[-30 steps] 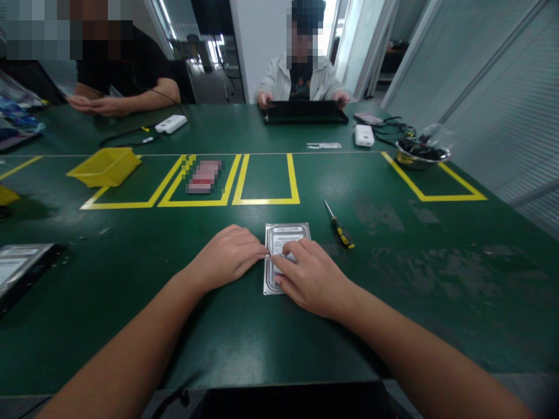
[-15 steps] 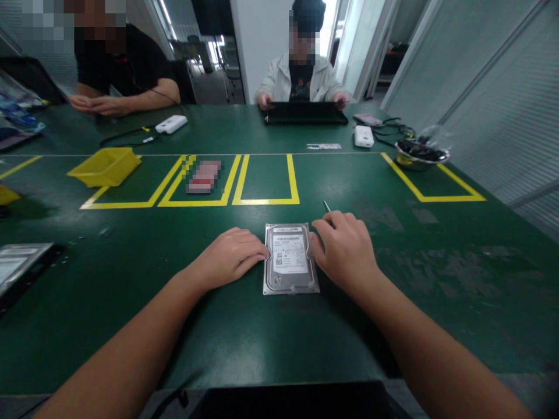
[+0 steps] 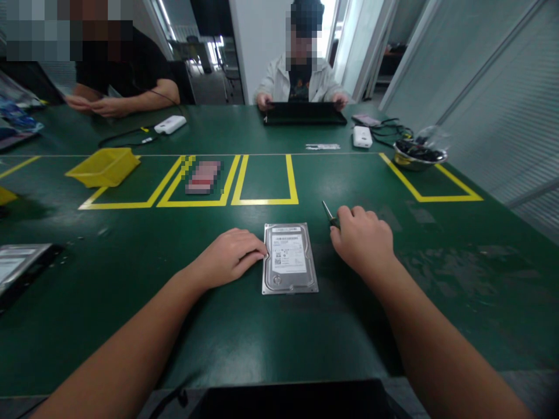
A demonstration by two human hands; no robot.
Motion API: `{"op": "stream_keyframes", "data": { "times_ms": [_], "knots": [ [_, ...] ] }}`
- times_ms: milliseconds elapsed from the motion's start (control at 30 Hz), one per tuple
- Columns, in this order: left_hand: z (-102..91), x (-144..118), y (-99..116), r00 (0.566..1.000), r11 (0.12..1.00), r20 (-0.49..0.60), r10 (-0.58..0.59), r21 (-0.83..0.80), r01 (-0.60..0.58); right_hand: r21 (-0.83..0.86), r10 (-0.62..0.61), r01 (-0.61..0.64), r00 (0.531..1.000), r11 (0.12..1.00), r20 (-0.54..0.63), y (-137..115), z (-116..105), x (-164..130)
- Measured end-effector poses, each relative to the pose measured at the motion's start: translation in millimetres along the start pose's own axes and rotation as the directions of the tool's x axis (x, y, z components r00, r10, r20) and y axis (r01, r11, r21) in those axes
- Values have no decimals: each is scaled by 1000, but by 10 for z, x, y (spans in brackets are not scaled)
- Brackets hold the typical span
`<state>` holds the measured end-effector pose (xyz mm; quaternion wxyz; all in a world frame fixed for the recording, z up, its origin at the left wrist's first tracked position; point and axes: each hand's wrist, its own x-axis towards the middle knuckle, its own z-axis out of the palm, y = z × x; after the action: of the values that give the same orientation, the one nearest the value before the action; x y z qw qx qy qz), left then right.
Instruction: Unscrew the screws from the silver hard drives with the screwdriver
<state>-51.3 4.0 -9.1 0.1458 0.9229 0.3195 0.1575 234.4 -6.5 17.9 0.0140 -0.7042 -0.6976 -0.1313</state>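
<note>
A silver hard drive [image 3: 290, 256] with a white label lies flat on the green table in front of me. My left hand [image 3: 233, 256] is closed at the drive's left edge, thumb and fingertips touching its side. To the right of the drive, apart from it, my right hand [image 3: 362, 238] is wrapped around a screwdriver [image 3: 331, 215]. The tool's thin metal shaft points forward and left, and most of its dark handle is hidden in the fingers.
Yellow tape outlines mark the table. A yellow bin [image 3: 105, 167], a pink-red blurred item [image 3: 203, 177] and a metal bowl [image 3: 414, 162] of dark parts stand beyond. At left lies another drive-like device [image 3: 21, 265]. Two people sit opposite, one holding a black panel [image 3: 304, 113].
My right hand has moved right, away from the drive's edge, carrying the screwdriver; more of the tool shows. My left hand stays at the drive's left side.
</note>
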Motion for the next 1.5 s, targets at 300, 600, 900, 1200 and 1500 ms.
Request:
{"op": "stream_keyframes", "data": {
  "times_ms": [300,600,900,1200,1500],
  "knots": [
    [45,-4,-61,989,945,-4,-147,-298,139,43,5,-19,953,999,304,35,25,33],
    [46,29,-100,980,857,89,-179,-475,200,70,11,-31,965,997,263,11,-96,36],
    [44,33,-120,979,843,120,-167,-497,205,384,-15,127,960,915,-281,68,-575,160],
    [33,49,-135,982,859,106,-155,-476,187,605,-107,437,858,666,-502,-141,-1178,125],
    [18,56,-135,985,857,89,-148,-486,173,630,-323,545,837,553,-441,-294,-1146,112]
  ]
}}
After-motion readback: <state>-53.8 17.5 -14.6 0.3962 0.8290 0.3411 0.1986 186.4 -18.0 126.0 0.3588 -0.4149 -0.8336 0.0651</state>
